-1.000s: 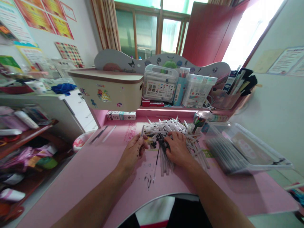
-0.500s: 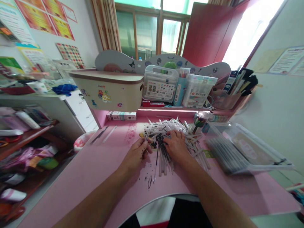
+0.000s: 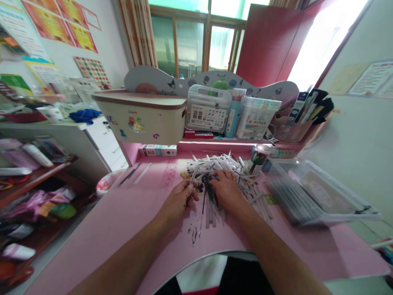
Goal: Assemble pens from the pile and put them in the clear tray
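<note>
Left hand (image 3: 179,199): grip pinched on one thin pen tube (image 3: 193,177) at the edge of the tube pile (image 3: 215,164). Right hand (image 3: 227,190): palm down on that pile, likely steadying it on the pink counter (image 3: 123,221); its grip cannot be told.

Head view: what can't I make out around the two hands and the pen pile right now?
All in the head view:
Under the right hand: its palm covers part of the pen pile, so whether it grips anything is hidden.
The thin tube in the left hand: too small to tell pen from refill.
The clear tray: blurred, contents unclear.
The marker cases: print too small to read.
</note>
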